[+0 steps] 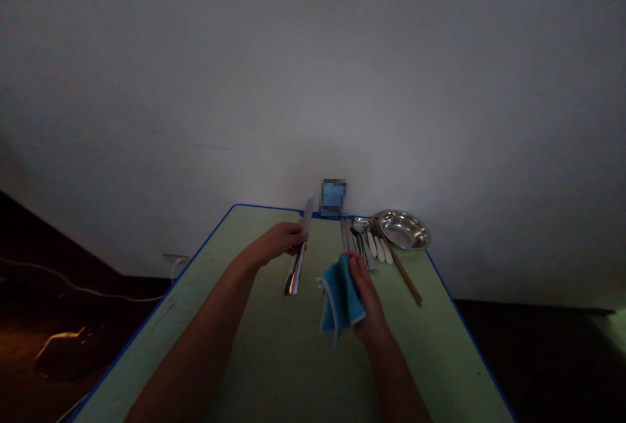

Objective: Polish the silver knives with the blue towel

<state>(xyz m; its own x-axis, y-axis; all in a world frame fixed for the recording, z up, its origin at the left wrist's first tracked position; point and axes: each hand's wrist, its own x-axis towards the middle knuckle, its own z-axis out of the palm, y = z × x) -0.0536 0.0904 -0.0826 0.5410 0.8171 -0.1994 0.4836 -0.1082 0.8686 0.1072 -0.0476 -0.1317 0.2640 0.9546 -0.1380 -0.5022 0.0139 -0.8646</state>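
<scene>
My left hand (283,240) is closed, its fingers pinching a shiny table knife (308,214) around the middle. The broad blade points up toward the wall, and the metal handle end comes down toward me. Close beside that handle lies another strip of metal (289,279); whether it is a separate piece I cannot tell. To the right, my right hand (370,302) grips a folded blue cloth (347,299) with pale edging, which hangs over the table. Beyond the cloth lie several metal spoons (360,224) and other cutlery, partly hidden by it.
White-handled pieces (380,249) and wooden chopsticks (403,273) lie right of the spoons. A shiny metal bowl (405,231) sits at the back right corner. A blurred-out screen (333,199) leans on the wall (313,84). The pale green table (274,358) has a blue edge.
</scene>
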